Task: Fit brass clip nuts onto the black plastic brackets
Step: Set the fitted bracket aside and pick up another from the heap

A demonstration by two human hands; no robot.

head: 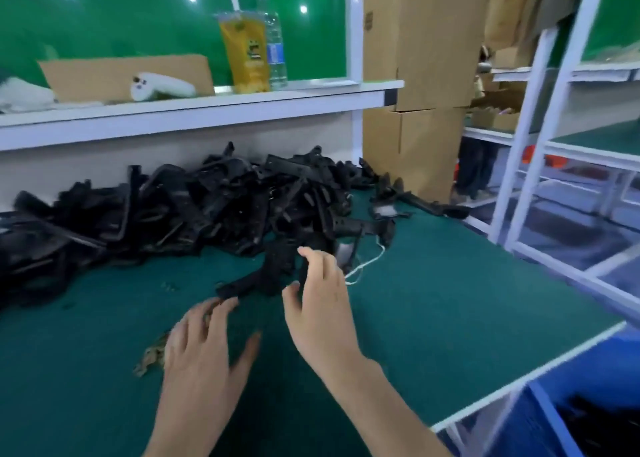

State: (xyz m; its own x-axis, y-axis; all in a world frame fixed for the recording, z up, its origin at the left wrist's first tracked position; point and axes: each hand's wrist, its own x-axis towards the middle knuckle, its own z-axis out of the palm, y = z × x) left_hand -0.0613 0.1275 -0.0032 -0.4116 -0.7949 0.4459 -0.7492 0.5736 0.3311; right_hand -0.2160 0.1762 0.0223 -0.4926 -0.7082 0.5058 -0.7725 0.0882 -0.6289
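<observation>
One black bracket (254, 280) lies apart on the green bench (433, 301), in front of one heap of brackets (173, 207) too many to count. Left hand (207, 346): grip spread and empty, fingertips at the bracket's end. Right hand (322, 294): grip relaxed, holding nothing, over the bracket. One small heap of brass clip nuts (150, 356) lies beside the left hand.

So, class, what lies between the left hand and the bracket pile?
Head view: one single black bracket, on green mat between left hand and bracket pile.
</observation>
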